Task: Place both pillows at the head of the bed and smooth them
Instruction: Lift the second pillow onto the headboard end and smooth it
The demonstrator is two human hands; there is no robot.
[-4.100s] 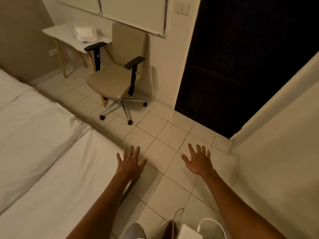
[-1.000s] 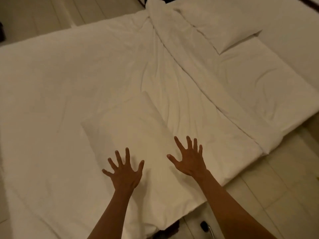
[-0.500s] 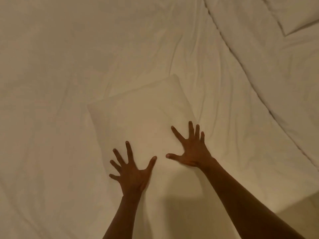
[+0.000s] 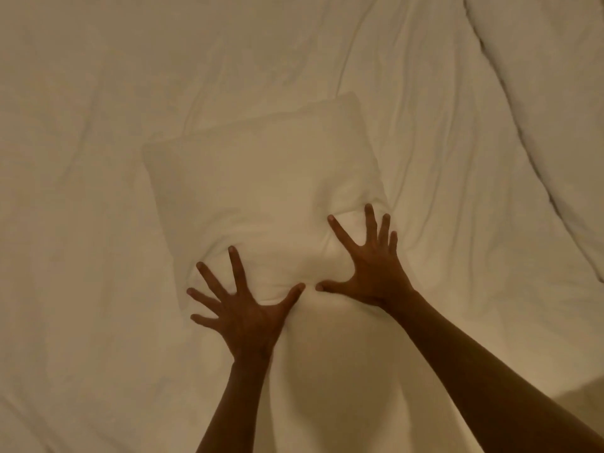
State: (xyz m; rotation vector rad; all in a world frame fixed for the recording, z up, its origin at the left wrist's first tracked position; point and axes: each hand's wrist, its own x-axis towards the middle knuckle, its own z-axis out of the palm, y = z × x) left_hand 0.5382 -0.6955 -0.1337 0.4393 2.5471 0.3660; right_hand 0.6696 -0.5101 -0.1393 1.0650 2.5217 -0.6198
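Here, lower centre of frame, both forearms reach up from the bottom edge. Left hand point(image 4: 243, 313) is flat, fingers splayed wide, pressing the near edge of the white pillow point(image 4: 261, 188); right hand point(image 4: 371, 263) is likewise spread and flat on the pillow's near-right corner, thumbs almost meeting. Neither hand grasps anything; palms down, released, just pushing. Fabric bunches and dents between the hands, so the spread looks meant to get a broad hold before gathering or sliding it. Pillow lies mid-frame, tilted, on the rumpled white duvet point(image 4: 98, 158), not visibly at the head of the bed. Upper right, a folded duvet edge point(image 4: 536, 178) runs diagonally. Second pillow not in view. Judgement: pickup of the first pillow, task barely begun.
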